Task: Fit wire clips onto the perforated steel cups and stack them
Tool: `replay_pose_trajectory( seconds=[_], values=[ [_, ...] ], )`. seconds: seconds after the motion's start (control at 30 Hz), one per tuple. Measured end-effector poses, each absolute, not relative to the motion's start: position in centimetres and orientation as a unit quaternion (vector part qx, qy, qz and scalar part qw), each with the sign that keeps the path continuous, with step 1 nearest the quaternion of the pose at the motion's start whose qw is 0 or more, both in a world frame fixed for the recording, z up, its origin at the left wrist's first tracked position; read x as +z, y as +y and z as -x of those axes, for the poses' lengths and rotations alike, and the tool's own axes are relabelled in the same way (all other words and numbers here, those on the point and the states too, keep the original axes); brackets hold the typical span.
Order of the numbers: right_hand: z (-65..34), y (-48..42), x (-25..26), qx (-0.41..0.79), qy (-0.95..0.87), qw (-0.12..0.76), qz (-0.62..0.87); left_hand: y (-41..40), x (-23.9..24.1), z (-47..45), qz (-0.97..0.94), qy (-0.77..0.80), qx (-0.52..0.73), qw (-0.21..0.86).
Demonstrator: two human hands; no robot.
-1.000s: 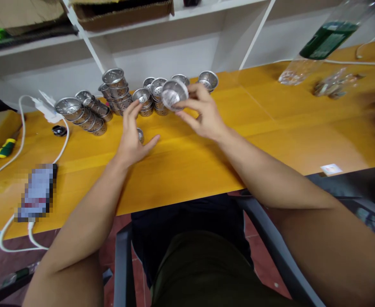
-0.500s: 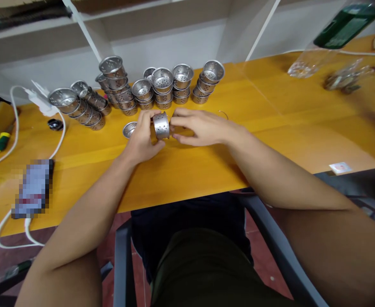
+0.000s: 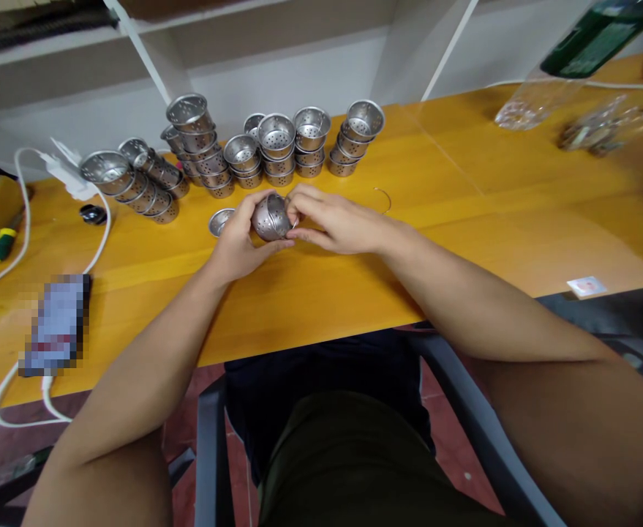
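My left hand is wrapped around a small perforated metal cup, thumb below and fingers above, with the cup's holed underside turned partly towards me. My right hand is closed in a pinch at the cup's right edge, where a thin bit of wire shows between its fingertips; the wire's far end is hidden. Just left of my left hand, another metal cup sits on the table, partly covered. A thin curved wire lies beyond my right wrist.
Stacks of perforated cups stand along the back of the yellow table, with leaning stacks to the left. A phone with a white cable lies at left. A plastic bottle and a clear bag are at far right.
The cup has been turned in my left hand, so its underside now faces me more. My right fingertips have come in against it and closed on the wire.
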State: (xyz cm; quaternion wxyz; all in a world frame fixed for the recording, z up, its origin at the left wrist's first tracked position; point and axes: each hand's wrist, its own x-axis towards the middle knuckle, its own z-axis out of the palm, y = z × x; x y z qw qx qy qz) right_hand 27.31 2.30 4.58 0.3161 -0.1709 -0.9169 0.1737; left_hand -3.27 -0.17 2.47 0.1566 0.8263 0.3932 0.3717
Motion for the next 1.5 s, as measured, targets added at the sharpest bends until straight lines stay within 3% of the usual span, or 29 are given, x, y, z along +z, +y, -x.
replay_pose_trajectory(
  seconds=[0.8, 1.07, 1.2, 1.33, 1.5],
  values=[
    [-26.4, 1.7, 4.4, 0.195, -0.894, 0.371, 0.159, -0.4, 2.3, 3.5, -0.814, 0.393, 0.378, 0.200],
    [-27.1, 2.0, 5.3, 0.288, -0.880, 0.363, 0.107, -0.8, 2.7, 3.8, -0.824, 0.372, 0.378, 0.199],
    [-27.1, 1.6, 5.8, 0.307, -0.880, 0.352, 0.091, -0.4, 3.0, 4.3, -0.816, 0.406, 0.379, 0.159],
    [-28.5, 2.1, 6.3, 0.268, -0.851, 0.393, 0.222, 1.3, 3.8, 6.8, -0.795, 0.433, 0.420, 0.062],
    [-34.6, 4.8, 8.0, 0.181, -0.850, 0.197, 0.453, 3.7, 3.5, 11.2, -0.761, 0.473, 0.441, 0.048]
  ],
)
